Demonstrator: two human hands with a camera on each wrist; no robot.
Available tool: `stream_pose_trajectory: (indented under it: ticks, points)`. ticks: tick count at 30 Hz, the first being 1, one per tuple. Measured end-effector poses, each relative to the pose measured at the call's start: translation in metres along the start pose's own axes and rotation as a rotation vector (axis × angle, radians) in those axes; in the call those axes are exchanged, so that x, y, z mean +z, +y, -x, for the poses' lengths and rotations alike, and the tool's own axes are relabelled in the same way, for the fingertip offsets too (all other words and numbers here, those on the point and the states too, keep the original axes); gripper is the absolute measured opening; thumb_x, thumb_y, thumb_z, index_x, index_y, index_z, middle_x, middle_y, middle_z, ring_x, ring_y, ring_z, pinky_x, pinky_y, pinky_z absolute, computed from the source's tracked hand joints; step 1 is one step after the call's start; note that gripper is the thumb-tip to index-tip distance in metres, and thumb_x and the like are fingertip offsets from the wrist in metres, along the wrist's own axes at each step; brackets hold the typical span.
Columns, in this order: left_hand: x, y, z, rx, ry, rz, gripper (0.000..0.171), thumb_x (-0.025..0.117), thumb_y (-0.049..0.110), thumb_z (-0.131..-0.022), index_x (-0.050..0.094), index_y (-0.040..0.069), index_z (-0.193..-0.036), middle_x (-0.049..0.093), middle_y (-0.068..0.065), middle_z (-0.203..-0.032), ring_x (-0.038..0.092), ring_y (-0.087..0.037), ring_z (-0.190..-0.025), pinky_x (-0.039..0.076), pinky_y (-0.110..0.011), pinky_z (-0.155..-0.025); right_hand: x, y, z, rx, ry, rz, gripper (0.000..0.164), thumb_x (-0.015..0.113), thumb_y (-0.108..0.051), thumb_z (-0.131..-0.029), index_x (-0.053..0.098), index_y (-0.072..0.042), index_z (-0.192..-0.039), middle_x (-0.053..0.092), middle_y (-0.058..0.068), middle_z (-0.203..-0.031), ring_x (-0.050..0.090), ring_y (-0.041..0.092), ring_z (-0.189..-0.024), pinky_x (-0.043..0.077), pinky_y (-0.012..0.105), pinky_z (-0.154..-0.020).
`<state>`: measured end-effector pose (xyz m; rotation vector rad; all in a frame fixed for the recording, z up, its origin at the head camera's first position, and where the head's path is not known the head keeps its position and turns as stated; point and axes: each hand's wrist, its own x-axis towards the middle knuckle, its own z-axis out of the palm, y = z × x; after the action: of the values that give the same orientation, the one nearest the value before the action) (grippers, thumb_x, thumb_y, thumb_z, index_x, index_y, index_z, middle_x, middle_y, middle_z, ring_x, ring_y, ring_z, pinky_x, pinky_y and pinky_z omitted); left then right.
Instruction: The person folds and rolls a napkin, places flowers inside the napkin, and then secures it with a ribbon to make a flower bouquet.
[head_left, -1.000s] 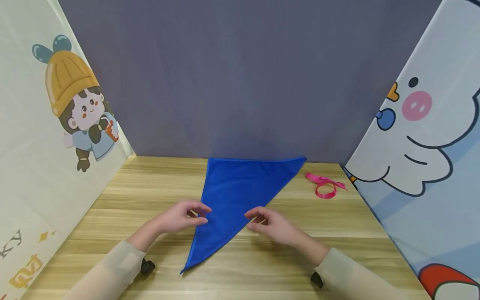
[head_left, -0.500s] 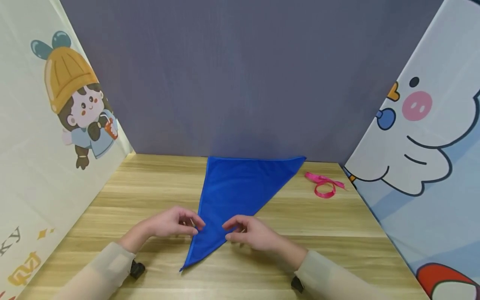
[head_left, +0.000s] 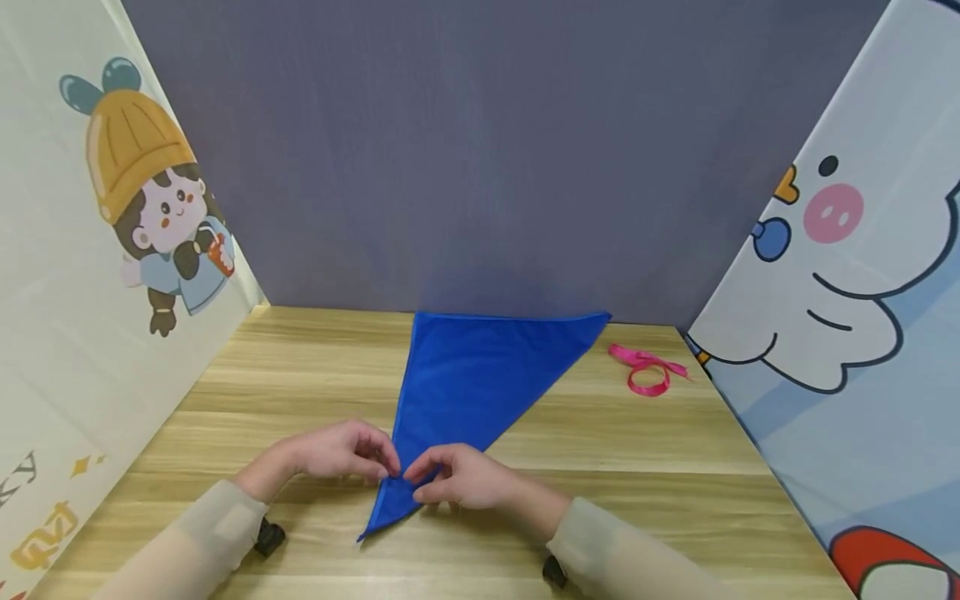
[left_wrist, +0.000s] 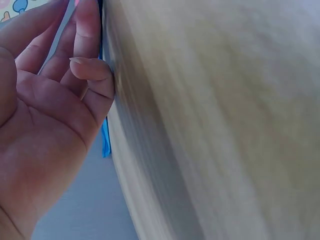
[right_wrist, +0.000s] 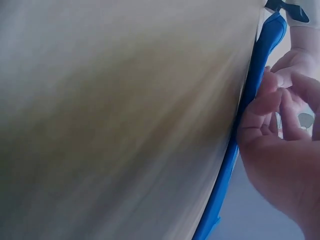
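Observation:
A blue triangular cloth (head_left: 480, 375) lies flat on the wooden table, its narrow corner pointing toward me. My left hand (head_left: 341, 450) is at the cloth's left edge near that corner, fingers loosely bent and nothing gripped. Over the slanting right edge is my right hand (head_left: 472, 479), thumb and fingers apart, its fingertips close to the left ones. In the left wrist view, the left palm (left_wrist: 45, 120) shows bare with relaxed fingers, low beside the tabletop. The right wrist view has the cloth's edge (right_wrist: 220, 185) running under the bent fingers of the right hand.
A pink ribbon (head_left: 649, 367), partly looped, lies on the table (head_left: 675, 467) at the right rear. A grey panel (head_left: 480, 150) stands behind the table. Printed cartoon panels rise at the left (head_left: 45, 250) and right (head_left: 900, 350).
The right hand has moved left and nearer along the cloth toward its near corner. My left hand has shifted slightly nearer and left. The gap between the hands has narrowed; the cloth keeps its shape.

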<state>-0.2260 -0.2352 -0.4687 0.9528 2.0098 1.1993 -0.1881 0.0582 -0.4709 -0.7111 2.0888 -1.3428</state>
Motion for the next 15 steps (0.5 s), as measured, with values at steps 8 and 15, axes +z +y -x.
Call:
stream_pose_trajectory:
  ticks: [8,15]
  points:
    - [-0.0005,0.0006,-0.0007,-0.043,-0.017,0.002,0.021,0.072,0.008,-0.104,0.076,-0.001,-0.123,0.077,-0.021,-0.119,0.069,-0.008,-0.094,0.056,-0.021,-0.083,0.0045,0.0025,-0.0042,0.002,0.006,0.089,0.024,0.088,-0.010,-0.091,0.083,-0.011,-0.115,0.080,-0.002,-0.106,0.059,0.001,-0.074,0.047,0.017,-0.064]
    - [-0.0026,-0.0026,-0.0036,-0.056,-0.046,0.019,0.015,0.068,0.005,-0.105,0.076,0.000,-0.116,0.077,-0.017,-0.112,0.067,-0.008,-0.094,0.055,-0.020,-0.084,0.0092,0.0011,-0.0076,-0.026,0.005,0.299,0.028,0.096,-0.017,-0.085,0.084,-0.019,-0.110,0.074,-0.013,-0.101,0.060,-0.004,-0.095,0.050,0.016,-0.087]
